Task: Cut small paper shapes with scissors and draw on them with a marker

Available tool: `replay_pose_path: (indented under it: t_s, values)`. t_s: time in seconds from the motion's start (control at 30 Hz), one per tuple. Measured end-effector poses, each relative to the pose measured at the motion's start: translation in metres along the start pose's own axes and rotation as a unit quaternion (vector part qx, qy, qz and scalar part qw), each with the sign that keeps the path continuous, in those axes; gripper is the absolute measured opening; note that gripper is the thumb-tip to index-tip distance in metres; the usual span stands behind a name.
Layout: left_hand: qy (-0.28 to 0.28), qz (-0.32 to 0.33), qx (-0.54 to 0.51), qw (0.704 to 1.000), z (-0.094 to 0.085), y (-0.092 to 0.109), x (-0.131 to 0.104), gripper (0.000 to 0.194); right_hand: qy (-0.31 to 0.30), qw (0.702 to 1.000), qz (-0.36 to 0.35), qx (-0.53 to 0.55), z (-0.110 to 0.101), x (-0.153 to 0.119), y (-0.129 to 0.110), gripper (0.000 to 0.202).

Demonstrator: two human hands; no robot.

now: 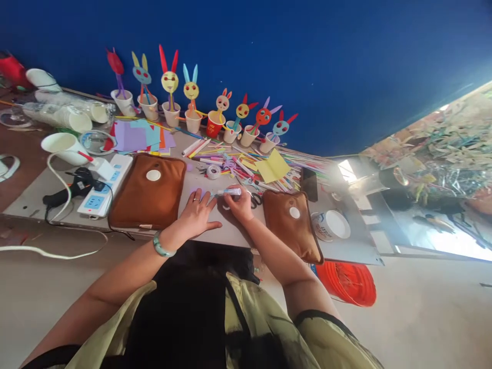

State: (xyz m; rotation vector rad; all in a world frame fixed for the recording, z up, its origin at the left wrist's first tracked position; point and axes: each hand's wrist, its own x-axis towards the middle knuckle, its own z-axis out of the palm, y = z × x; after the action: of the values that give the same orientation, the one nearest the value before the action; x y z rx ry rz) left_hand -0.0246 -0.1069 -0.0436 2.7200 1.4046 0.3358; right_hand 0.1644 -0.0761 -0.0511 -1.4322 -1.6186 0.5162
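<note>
My left hand (192, 214) lies flat on the table, fingers stretched out and thumb apart, with a ring on one finger. Its fingertips press on a small piece of purple paper (197, 191), mostly covered by the hand. Closed around a white marker (231, 191), my right hand (242, 204) rests just to the right. The marker lies nearly level, its tip end pointing left toward the purple paper. Black-handled scissors (255, 199) are beside my right hand, partly hidden by it. A roll of clear tape (213, 171) sits behind my left hand.
Brown padded pouches (148, 192) (288, 223) flank my hands. A power strip (105, 187) with cords is at left, a white tub (332, 225) at right. Behind are coloured sticks, markers, a yellow paper (273, 166) and rabbit-faced figures in cups (192, 122). A red bucket (348, 284) stands below.
</note>
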Motion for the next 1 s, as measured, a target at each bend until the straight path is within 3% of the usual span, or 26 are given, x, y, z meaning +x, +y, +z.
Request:
replay_pose_path:
  t_s: [0.33,0.57,0.8,1.0]
  values:
    - [-0.012,0.001,0.0,1.0,-0.0015,0.0002,0.0006,0.084,-0.066,0.995,-0.057,-0.054,0.0037,0.0027,0.003,0.019]
    - [-0.017,0.0,-0.01,1.0,-0.0038,0.0003,0.0,0.081,-0.006,0.999,-0.03,-0.043,-0.0002,-0.0008,0.0004,0.02]
    - [-0.015,0.002,-0.01,1.0,-0.0044,0.0002,-0.0002,0.082,-0.059,0.994,-0.066,-0.069,0.0029,-0.0001,-0.001,0.016]
    - [-0.018,-0.002,-0.015,1.0,-0.0039,0.0002,-0.0004,0.081,-0.026,0.996,-0.053,-0.063,0.0018,-0.001,-0.0003,0.02]
